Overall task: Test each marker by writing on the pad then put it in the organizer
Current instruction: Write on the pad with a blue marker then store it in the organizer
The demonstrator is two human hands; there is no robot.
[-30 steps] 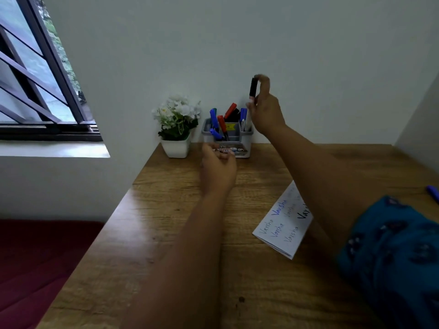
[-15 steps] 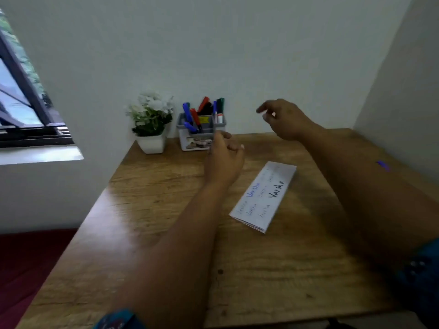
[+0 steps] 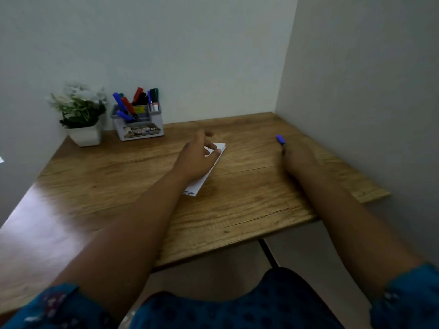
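The white pad [image 3: 215, 163] lies mid-table, mostly covered by my left hand [image 3: 198, 154], which rests on it with fingers spread. A blue marker [image 3: 280, 139] lies at the right of the wooden table [image 3: 237, 210]. My right hand [image 3: 298, 160] is down on its near end with the fingers curled over it, so only the blue tip shows. The grey organizer [image 3: 139, 125] stands at the back against the wall and holds several blue, red, black and green markers.
A white pot of white flowers [image 3: 80, 115] stands left of the organizer. Walls close off the table at the back and on the right. The table's front edge runs just beyond my lap.
My right hand let go of the black marker at the organizer and swung right and down onto the blue marker. My left hand moved from the organizer onto the pad. The view turned right.
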